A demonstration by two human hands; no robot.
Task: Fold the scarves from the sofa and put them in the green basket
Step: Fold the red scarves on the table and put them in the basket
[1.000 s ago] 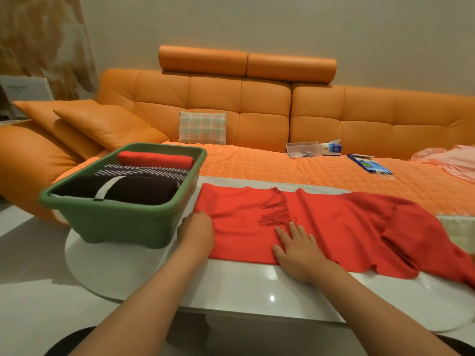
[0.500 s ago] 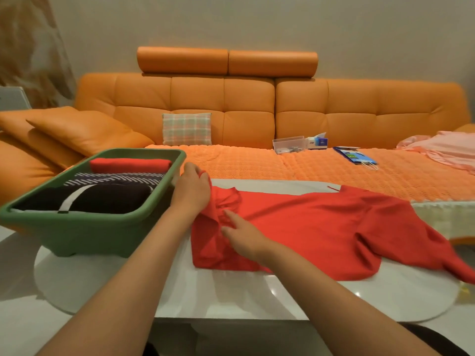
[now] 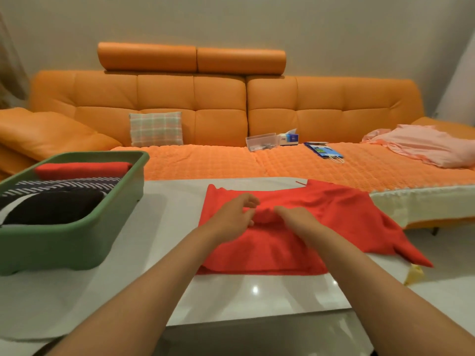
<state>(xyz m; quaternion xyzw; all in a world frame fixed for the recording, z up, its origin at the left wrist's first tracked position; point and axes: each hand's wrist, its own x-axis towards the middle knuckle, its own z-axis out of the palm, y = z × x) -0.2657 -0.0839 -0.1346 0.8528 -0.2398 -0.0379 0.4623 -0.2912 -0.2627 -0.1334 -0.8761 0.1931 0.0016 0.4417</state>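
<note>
Left hand (image 3: 231,217) and right hand (image 3: 299,217) each pinch a raised fold of the red scarf (image 3: 347,209) on the table (image 3: 244,299), green basket (image 3: 77,242) at its nine o'clock.

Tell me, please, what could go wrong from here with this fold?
1. The red fabric scarf trails off the glossy white table on the right; that loose end could drag the fold askew.
2. The left hand and right hand pinch a bunched ridge mid-cloth, so creases may get folded in.
3. The green plastic basket already looks nearly full; fitting another may be tight.
</note>
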